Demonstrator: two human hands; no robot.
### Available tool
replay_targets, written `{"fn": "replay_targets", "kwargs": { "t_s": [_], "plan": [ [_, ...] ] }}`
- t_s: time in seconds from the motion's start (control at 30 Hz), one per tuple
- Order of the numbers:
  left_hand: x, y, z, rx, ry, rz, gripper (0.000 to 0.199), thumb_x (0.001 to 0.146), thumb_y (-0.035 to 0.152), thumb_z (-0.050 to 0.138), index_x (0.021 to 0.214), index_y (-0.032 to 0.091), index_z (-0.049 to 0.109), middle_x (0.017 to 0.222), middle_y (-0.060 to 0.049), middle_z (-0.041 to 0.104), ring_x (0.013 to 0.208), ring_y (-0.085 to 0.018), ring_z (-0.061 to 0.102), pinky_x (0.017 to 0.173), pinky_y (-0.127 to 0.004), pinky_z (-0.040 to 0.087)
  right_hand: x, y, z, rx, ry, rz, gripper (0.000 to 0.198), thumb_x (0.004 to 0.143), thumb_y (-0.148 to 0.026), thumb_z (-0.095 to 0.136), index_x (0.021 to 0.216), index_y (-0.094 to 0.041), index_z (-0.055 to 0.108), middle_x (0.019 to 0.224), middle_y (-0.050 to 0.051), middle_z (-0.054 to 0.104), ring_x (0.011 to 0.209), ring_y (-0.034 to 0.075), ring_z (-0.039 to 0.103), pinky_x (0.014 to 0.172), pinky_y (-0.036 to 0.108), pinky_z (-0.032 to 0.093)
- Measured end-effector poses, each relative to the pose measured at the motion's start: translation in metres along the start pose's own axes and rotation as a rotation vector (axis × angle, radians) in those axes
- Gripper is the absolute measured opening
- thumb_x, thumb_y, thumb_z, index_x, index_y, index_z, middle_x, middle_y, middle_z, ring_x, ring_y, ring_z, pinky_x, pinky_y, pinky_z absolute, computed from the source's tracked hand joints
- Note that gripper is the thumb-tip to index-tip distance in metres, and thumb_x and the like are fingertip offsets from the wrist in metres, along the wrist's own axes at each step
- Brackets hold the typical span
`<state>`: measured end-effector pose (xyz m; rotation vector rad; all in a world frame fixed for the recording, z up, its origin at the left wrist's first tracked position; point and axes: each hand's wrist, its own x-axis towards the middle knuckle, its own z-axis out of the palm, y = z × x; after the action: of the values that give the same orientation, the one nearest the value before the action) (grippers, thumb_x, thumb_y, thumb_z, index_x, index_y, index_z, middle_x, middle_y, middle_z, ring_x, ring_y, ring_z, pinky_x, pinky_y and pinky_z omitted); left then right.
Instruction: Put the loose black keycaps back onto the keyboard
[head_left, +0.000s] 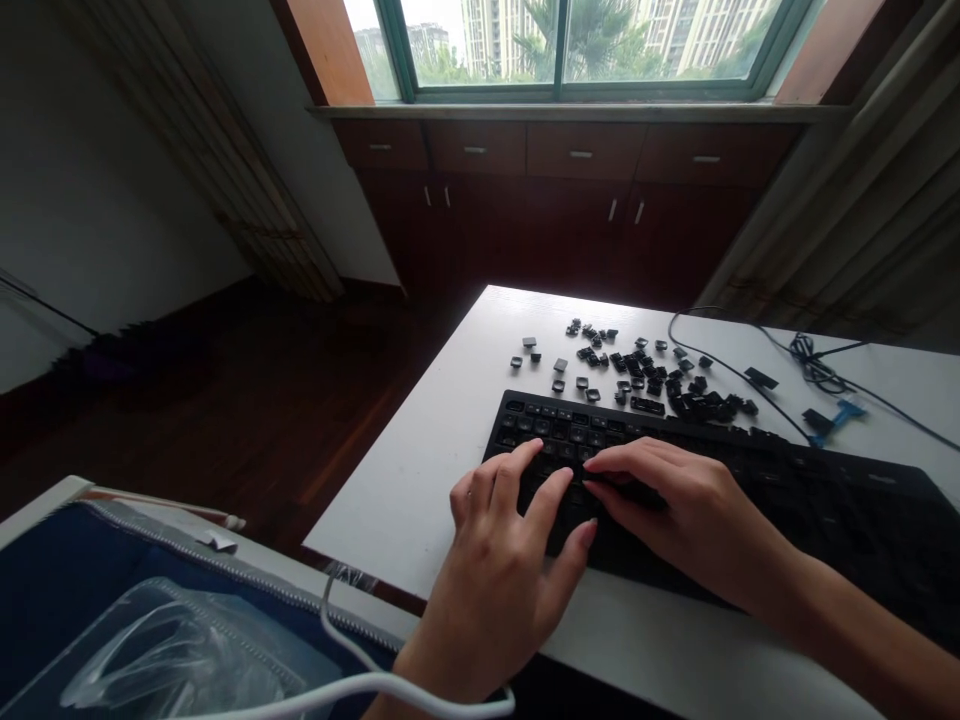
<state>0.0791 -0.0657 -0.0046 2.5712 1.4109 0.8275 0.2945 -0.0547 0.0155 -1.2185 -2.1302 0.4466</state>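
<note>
A black keyboard [517,405] lies along the white table, some of its key positions bare of caps. Spread over its left part, my left hand [510,540] is open, with its fingertips resting on the keys. Just to the right, the thumb and index finger of my right hand [675,500] pinch a small black keycap at the keyboard's surface. The fingers largely cover that keycap, so I cannot tell whether it is seated. Many loose black keycaps [652,375] are scattered behind the keyboard, piled thickest toward the middle.
A blue tool [840,415] lies behind the keyboard beside dark pieces. A black cable [806,350] is coiled at the back right of the white table [397,480]. At lower left, a white cord [375,683] crosses near a blue zippered cloth with clear plastic [187,640].
</note>
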Motion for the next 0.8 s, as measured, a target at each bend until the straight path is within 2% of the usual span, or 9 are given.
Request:
{"fn": "replay_targets", "kwargs": {
  "t_s": [0.2,0.37,0.47,0.57,0.7,0.8],
  "plan": [
    [0.0003,0.0001,-0.0006,-0.043,-0.004,0.008,0.038,0.096,0.035,0.057,0.132,0.024,0.058,0.143,-0.013,0.049,0.129,-0.029,0.046,0.105,-0.048,0.037,-0.0046,-0.0004,0.0059,0.038,0.068,-0.001,0.023,0.095,-0.018,0.060,0.116,-0.026,0.065,0.110,0.003,0.069,0.100,0.016,0.067,0.088,0.028,0.057],
    [0.0000,-0.0011,-0.0005,-0.048,0.001,0.013,0.037,0.095,0.033,0.058,0.131,0.024,0.059,0.143,-0.013,0.048,0.129,-0.029,0.046,0.106,-0.048,0.037,-0.0013,0.0002,0.0071,0.066,0.088,0.074,0.017,0.093,-0.022,0.064,0.108,-0.027,0.070,0.108,0.003,0.069,0.092,0.016,0.069,0.077,0.025,0.059],
    [-0.0003,-0.0010,-0.0009,-0.046,0.001,0.012,0.037,0.095,0.033,0.059,0.131,0.024,0.060,0.143,-0.012,0.048,0.129,-0.029,0.046,0.106,-0.048,0.037,-0.0021,-0.0007,0.0072,0.025,0.107,0.018,0.014,0.092,-0.020,0.064,0.104,-0.025,0.070,0.105,0.004,0.069,0.093,0.016,0.068,0.081,0.028,0.058],
    [0.0000,-0.0005,-0.0016,-0.047,-0.001,0.018,0.037,0.094,0.032,0.059,0.131,0.025,0.061,0.142,-0.012,0.049,0.128,-0.029,0.048,0.105,-0.048,0.038,-0.0047,-0.0016,0.0058,-0.038,0.095,-0.052,0.014,0.093,-0.018,0.063,0.105,-0.023,0.069,0.104,0.006,0.068,0.093,0.017,0.065,0.079,0.029,0.058],
    [0.0003,-0.0004,-0.0022,-0.046,-0.007,0.028,0.036,0.094,0.031,0.059,0.130,0.027,0.062,0.143,-0.012,0.049,0.128,-0.030,0.047,0.104,-0.048,0.038,-0.0073,-0.0017,0.0027,-0.069,0.009,-0.104,0.024,0.094,-0.013,0.059,0.116,-0.021,0.065,0.113,0.008,0.065,0.101,0.018,0.062,0.082,0.031,0.057],
    [0.0004,-0.0009,-0.0021,-0.040,-0.010,0.040,0.035,0.095,0.032,0.059,0.129,0.027,0.062,0.143,-0.012,0.048,0.128,-0.030,0.047,0.104,-0.048,0.038,-0.0072,-0.0008,0.0016,-0.065,-0.017,-0.139,0.025,0.094,-0.009,0.057,0.116,-0.021,0.064,0.120,0.009,0.064,0.105,0.019,0.060,0.085,0.033,0.057]
  ]
}}
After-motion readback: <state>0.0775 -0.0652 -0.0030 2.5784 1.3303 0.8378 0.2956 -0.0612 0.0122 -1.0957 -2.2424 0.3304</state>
